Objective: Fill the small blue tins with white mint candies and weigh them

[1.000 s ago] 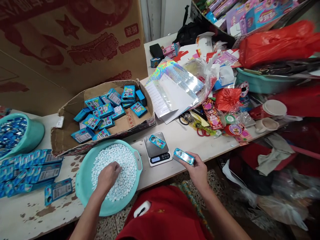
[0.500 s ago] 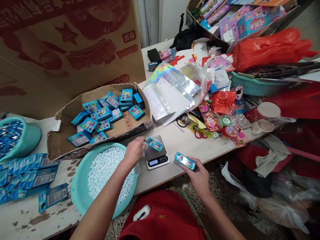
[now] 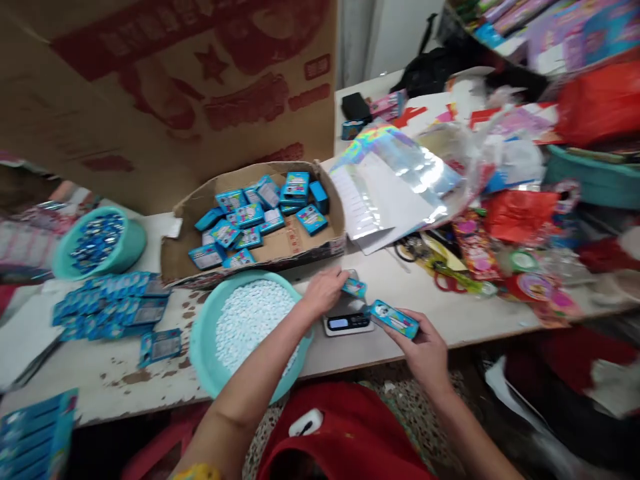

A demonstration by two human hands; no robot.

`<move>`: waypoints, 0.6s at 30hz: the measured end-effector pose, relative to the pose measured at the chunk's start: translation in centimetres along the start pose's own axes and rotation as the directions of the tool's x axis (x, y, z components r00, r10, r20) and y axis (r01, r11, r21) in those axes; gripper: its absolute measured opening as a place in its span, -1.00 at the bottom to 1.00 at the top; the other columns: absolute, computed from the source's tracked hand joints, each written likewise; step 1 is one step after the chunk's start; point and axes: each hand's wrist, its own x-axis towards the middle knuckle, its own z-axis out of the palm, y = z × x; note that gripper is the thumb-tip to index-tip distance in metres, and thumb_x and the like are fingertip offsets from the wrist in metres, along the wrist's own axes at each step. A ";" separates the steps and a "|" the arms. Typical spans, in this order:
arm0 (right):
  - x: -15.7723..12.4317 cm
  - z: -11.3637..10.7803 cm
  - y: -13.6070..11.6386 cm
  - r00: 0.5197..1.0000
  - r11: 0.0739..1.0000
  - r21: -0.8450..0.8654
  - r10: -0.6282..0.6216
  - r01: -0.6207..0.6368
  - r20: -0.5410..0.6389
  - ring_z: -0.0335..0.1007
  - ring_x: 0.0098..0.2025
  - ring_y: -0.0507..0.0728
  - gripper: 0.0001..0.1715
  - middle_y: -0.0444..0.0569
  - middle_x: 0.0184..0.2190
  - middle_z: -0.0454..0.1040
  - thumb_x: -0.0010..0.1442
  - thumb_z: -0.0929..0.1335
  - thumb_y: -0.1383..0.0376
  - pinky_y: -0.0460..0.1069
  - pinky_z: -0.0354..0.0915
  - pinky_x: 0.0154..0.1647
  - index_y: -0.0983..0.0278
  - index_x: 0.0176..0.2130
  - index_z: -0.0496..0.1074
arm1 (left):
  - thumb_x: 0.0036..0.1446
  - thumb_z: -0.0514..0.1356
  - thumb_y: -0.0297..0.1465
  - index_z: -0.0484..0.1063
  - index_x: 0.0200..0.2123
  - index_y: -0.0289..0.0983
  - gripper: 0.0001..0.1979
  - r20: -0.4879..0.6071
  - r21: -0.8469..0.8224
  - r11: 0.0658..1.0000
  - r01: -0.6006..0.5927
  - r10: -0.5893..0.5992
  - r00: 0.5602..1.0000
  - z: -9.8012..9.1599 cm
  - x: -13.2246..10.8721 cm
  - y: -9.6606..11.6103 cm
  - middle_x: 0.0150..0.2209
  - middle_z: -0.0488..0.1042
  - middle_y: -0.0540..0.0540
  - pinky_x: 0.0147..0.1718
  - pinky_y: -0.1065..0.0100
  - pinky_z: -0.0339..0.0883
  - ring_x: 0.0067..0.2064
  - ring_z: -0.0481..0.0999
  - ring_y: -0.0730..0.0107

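My left hand pinches a small blue candy pack above the back of a digital kitchen scale. Its fingers hide part of the pack. My right hand is closed around a narrow blue candy tin, held tilted just to the right of the scale, one end near the scale's edge. Beneath my left forearm stands a turquoise basin of small white candies. Whether anything is inside the tin or the pack cannot be made out.
Behind the basin sits a low cardboard tray with several blue boxes. Flattened blue packs and a turquoise tub are at left. Silvery sheets, red-handled scissors and wrappers crowd the right.
The view has swung left, so the table appears shifted right. My two hands are closer together, and the tin in my right hand has come nearer the scale. Both hands keep their hold.
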 end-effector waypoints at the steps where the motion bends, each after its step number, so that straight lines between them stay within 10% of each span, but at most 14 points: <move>1: 0.3 0.6 -0.1 1.000 1.000 -0.013 -0.023 0.023 0.005 0.39 -0.24 0.15 -0.50 -0.01 -0.24 0.45 -0.10 0.48 0.12 0.08 0.32 -0.14 0.26 -0.17 0.39 | 0.12 0.10 -0.43 0.30 -0.08 -0.22 -0.73 -0.047 -0.036 0.998 0.055 -0.056 0.997 -0.2 -0.4 -0.5 -0.13 0.39 -0.14 -0.15 0.28 0.31 -0.09 0.40 0.24; 3: 1.0 2.4 -0.1 0.997 0.997 -0.016 -0.074 0.075 0.023 0.39 -0.25 0.15 -0.49 -0.02 -0.25 0.45 -0.11 0.48 0.12 0.08 0.31 -0.15 0.26 -0.17 0.40 | 0.09 0.15 -0.36 0.28 -0.08 -0.23 -0.70 -0.207 -0.134 0.975 0.175 -0.200 0.958 -1.6 -3.4 -2.1 -0.13 0.39 -0.12 -0.17 0.32 0.32 -0.10 0.40 0.27; 6: 2.1 5.7 0.3 0.986 0.988 -0.013 -0.152 0.154 0.067 0.38 -0.25 0.16 -0.48 -0.02 -0.26 0.44 -0.11 0.48 0.10 0.09 0.31 -0.15 0.26 -0.17 0.40 | 0.10 0.13 -0.30 0.27 -0.05 -0.22 -0.67 -0.430 -0.293 0.888 0.355 -0.454 0.780 -4.8 -11.8 -5.1 -0.12 0.41 -0.10 -0.15 0.34 0.31 -0.11 0.41 0.32; 10: 3.0 8.9 0.6 0.972 0.977 -0.075 -0.185 0.197 0.147 0.38 -0.21 0.17 -0.52 -0.02 -0.26 0.44 -0.07 0.45 0.08 0.10 0.31 -0.12 0.26 -0.17 0.40 | 0.00 0.15 -0.10 0.32 -0.09 -0.22 -0.55 -0.519 -0.327 0.516 0.792 -0.798 0.306 -7.2 -24.1 -10.3 -0.18 0.46 -0.11 -0.20 0.17 0.34 -0.18 0.44 0.16; 13: 3.2 8.9 0.6 0.964 0.973 -0.104 -0.184 0.206 0.191 0.35 -0.08 0.20 -0.41 0.02 -0.13 0.41 -0.07 0.46 0.10 0.14 0.26 0.00 0.24 -0.06 0.35 | -0.08 0.12 0.03 0.32 -0.13 -0.12 -0.51 -0.427 -0.278 0.060 0.959 -0.902 -0.067 -4.7 -29.8 -15.7 -0.22 0.46 -0.03 -0.20 0.00 0.36 -0.14 0.44 0.03; 15: 3.1 8.0 0.6 0.963 0.972 -0.103 -0.191 0.213 0.187 0.27 0.03 0.21 -0.34 0.06 0.02 0.34 -0.03 0.44 0.10 0.16 0.21 0.08 0.22 0.04 0.27 | -0.14 0.14 0.05 0.32 -0.19 -0.12 -0.51 -0.265 -0.271 -0.098 0.958 -0.949 -0.172 -1.5 -31.3 -18.9 -0.26 0.47 -0.05 -0.20 -0.08 0.35 -0.11 0.43 -0.06; 18: 2.8 5.7 1.0 0.985 0.984 -0.100 -0.136 0.146 0.105 0.25 0.07 0.20 -0.42 0.11 0.07 0.29 0.10 0.34 0.09 0.17 0.23 0.06 0.22 0.07 0.23 | -0.22 0.19 0.04 0.30 -0.15 -0.16 -0.42 -0.095 -0.383 -0.112 0.917 -0.983 -0.159 2.9 -31.6 -21.4 -0.25 0.45 -0.16 -0.21 -0.24 0.28 -0.02 0.35 -0.32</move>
